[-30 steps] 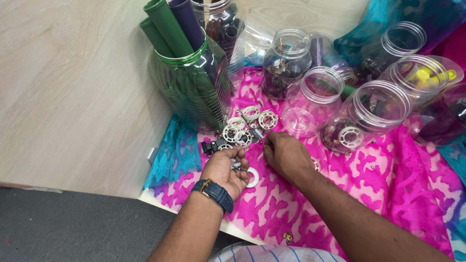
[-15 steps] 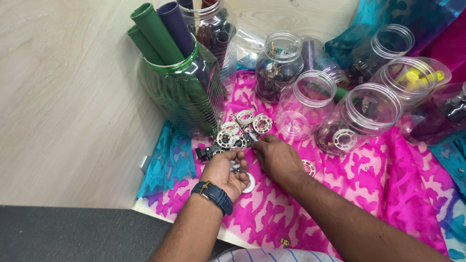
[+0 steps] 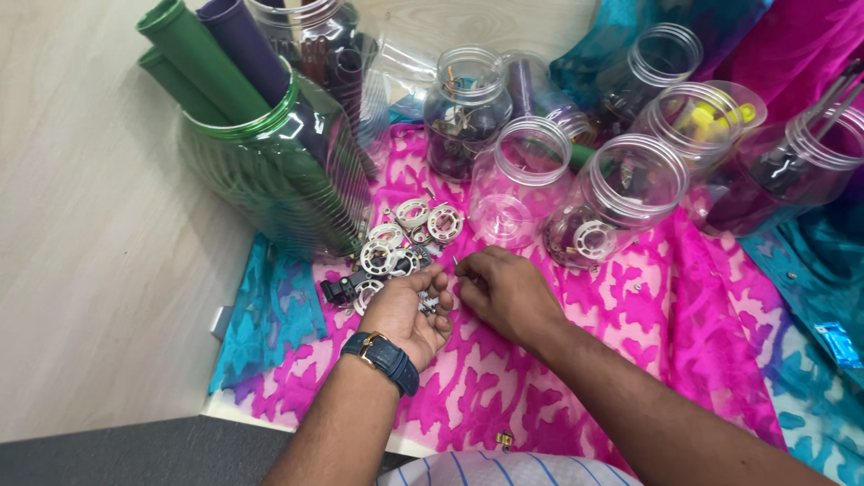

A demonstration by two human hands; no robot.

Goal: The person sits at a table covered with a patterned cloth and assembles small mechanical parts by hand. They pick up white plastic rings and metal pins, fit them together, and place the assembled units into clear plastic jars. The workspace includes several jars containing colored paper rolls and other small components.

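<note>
At the near edge of the pink-and-white patterned cloth [image 3: 576, 360], the left hand [image 3: 409, 310] lies palm up, fingers loosely curled into a cup; a few small dark metal parts [image 3: 427, 302] rest in the palm. A dark blue watch [image 3: 381, 356] sits on that wrist. Right hand [image 3: 504, 290] is just beside it, knuckles up, thumb and forefinger pressed together at the tip on a tiny piece [image 3: 456, 262]; the piece is too small to identify.

Just beyond the left hand's fingertips, on the cloth: a loose heap of white ring-shaped parts [image 3: 405, 238] mixed with small black pieces.

Behind the heap, left: large green-tinted plastic jar [image 3: 270, 171] holding green and purple rolled tubes [image 3: 211, 54], upright and tilted left. Behind the right hand: an empty clear jar [image 3: 517, 180], tipped, mouth toward camera; next to it a clear jar [image 3: 621, 198] with one white ring inside. Further back, more open clear jars with dark and yellow contents. Cloth lies on a pale wood tabletop [image 3: 81, 225].
</note>
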